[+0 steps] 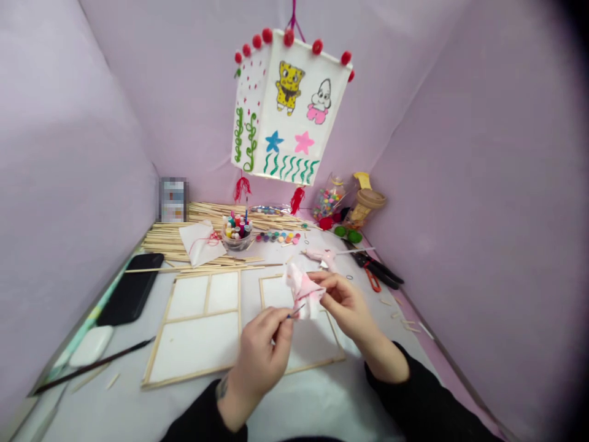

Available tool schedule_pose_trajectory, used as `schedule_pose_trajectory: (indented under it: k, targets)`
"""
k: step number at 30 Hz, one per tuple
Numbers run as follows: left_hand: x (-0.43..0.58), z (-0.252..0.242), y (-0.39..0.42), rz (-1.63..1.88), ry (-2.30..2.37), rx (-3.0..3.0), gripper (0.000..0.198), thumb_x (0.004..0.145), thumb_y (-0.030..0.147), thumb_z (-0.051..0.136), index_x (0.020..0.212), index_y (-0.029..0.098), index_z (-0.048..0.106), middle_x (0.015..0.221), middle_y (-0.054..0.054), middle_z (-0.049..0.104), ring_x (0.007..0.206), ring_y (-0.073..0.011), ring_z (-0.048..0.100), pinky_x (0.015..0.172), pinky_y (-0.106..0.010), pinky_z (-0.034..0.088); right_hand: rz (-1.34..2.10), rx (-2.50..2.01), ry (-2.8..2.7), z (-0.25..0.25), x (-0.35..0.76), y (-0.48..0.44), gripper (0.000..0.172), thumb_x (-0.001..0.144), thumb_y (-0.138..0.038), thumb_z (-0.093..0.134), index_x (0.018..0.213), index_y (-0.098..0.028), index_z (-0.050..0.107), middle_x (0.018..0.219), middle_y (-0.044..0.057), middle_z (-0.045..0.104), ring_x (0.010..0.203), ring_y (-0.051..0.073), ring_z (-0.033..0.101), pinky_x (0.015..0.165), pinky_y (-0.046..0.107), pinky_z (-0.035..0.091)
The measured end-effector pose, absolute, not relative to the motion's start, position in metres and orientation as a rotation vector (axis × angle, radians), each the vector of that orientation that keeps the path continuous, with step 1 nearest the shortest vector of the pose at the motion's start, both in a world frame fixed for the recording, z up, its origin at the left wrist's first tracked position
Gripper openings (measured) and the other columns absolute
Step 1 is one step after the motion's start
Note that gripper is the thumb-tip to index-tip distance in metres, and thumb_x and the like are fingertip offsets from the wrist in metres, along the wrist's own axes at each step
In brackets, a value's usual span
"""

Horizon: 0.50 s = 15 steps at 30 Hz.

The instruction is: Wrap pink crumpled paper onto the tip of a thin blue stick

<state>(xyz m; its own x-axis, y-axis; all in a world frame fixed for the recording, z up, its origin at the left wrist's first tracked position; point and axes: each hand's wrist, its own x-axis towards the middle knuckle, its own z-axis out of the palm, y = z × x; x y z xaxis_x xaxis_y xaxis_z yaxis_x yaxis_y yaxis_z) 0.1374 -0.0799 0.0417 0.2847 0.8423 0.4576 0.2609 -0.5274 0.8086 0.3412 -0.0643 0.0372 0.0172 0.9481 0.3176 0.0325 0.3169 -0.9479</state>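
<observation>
Two hands are held over a frame [322, 363] on the worktop [322, 405]. A pink tissue [301, 291] is pinched in the closed fingers of the right hand [347, 301], just above the frame. A thin needle [297, 312] is gripped by the closed fingers of the left hand [262, 356], its tip touching the tissue.

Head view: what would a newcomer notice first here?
A white paper lantern painted with cartoon figures and edged with red pompoms hangs at top centre. Below it, the right hand pinches a pink-and-white crumpled tuft, while the left hand holds a thin stick at it, above wood-framed white panels.
</observation>
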Motion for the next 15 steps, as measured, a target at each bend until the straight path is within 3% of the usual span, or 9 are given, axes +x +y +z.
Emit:
schedule_pose_trajectory:
  k: [2,5,8,13,15]
  targets:
    - [0.138,0.041,-0.080,1.191,0.994,1.965,0.020,0.090,0.016,0.050,0.099,0.018,0.069,0.082,-0.007,0.071,0.073,-0.0152,0.065,0.068,-0.024,0.049,0.891,-1.051,-1.360,0.036,0.339,-0.064,0.035,0.096,-0.050,0.069,0.085,-0.018,0.058,0.113,0.010,0.059,0.103,0.026,0.058,0.081,0.032,0.052]
    - [0.141,0.042,-0.082,1.134,0.982,1.939,0.021,0.090,0.020,0.050,0.098,0.019,0.070,0.082,-0.007,0.072,0.073,-0.0165,0.066,0.068,-0.025,0.048,0.772,-1.161,-1.318,0.033,0.334,-0.064,0.028,0.093,-0.039,0.068,0.081,-0.018,0.053,0.114,0.009,0.057,0.094,0.024,0.060,0.065,0.025,0.052]
    - [0.146,0.042,-0.081,1.017,1.050,1.778,0.021,0.092,0.026,0.050,0.089,0.019,0.069,0.073,-0.005,0.070,0.068,-0.0166,0.064,0.064,-0.025,0.046,0.847,-1.172,-1.221,0.033,0.325,-0.066,0.030,0.088,-0.036,0.071,0.078,-0.017,0.050,0.114,0.009,0.057,0.087,0.023,0.061,0.056,0.022,0.052]
    - [0.152,0.034,-0.077,0.857,1.062,1.456,0.033,0.094,0.038,0.044,0.082,0.017,0.066,0.061,-0.001,0.061,0.049,-0.0116,0.051,0.052,-0.023,0.038,1.176,-1.012,-0.990,0.041,0.310,-0.074,0.043,0.081,-0.041,0.082,0.072,-0.016,0.048,0.117,0.010,0.056,0.093,0.025,0.059,0.067,0.026,0.054]
    - [0.153,0.030,-0.075,0.855,1.063,1.400,0.035,0.094,0.041,0.044,0.080,0.016,0.065,0.060,0.000,0.058,0.046,-0.0099,0.046,0.049,-0.023,0.035,1.261,-0.925,-0.931,0.042,0.307,-0.077,0.047,0.083,-0.047,0.084,0.073,-0.016,0.049,0.109,0.009,0.058,0.091,0.023,0.059,0.071,0.025,0.052]
